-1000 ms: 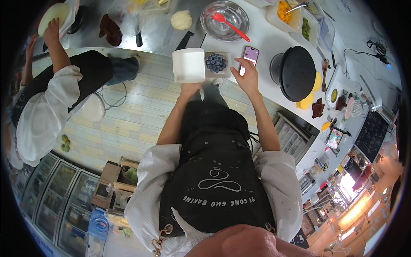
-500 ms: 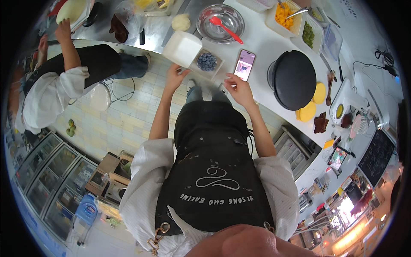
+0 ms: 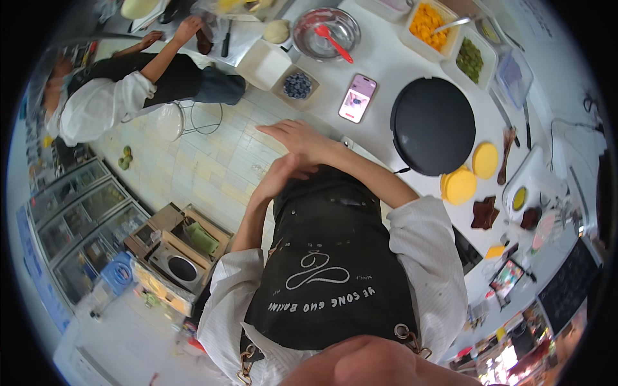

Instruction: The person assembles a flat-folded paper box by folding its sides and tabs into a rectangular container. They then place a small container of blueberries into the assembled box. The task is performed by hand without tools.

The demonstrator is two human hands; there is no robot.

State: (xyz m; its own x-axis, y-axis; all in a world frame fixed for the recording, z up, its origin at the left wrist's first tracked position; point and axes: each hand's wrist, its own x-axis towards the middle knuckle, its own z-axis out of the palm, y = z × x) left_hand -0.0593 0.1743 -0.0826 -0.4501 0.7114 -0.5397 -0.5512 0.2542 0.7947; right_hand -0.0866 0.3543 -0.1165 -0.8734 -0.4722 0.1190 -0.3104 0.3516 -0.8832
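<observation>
Both of my hands meet in front of my black apron, with nothing seen in either. My right hand (image 3: 301, 140) reaches across to the left, palm down, with its fingers stretched out. Just below it, my left hand (image 3: 280, 174) touches the right one near the wrist; its fingers look loosely extended and are partly hidden. Beyond the hands, at the counter's edge, a square open box holds blueberries (image 3: 297, 85). Its raised white lid (image 3: 263, 64) leans out to the left. A lit phone (image 3: 358, 98) lies on the counter to the right of the box.
A round black griddle (image 3: 433, 126) stands right, beside yellow round cakes (image 3: 458, 186). Farther back are a steel bowl (image 3: 309, 46) with a red spatula (image 3: 333, 44), diced orange fruit (image 3: 428, 26) and green fruit (image 3: 470, 60) in tubs. A co-worker (image 3: 122, 96) works at left.
My hands have drawn back from beside the blueberry box and come together before my apron. My view has turned slightly. The co-worker's hands have moved right, away from a pale round thing.
</observation>
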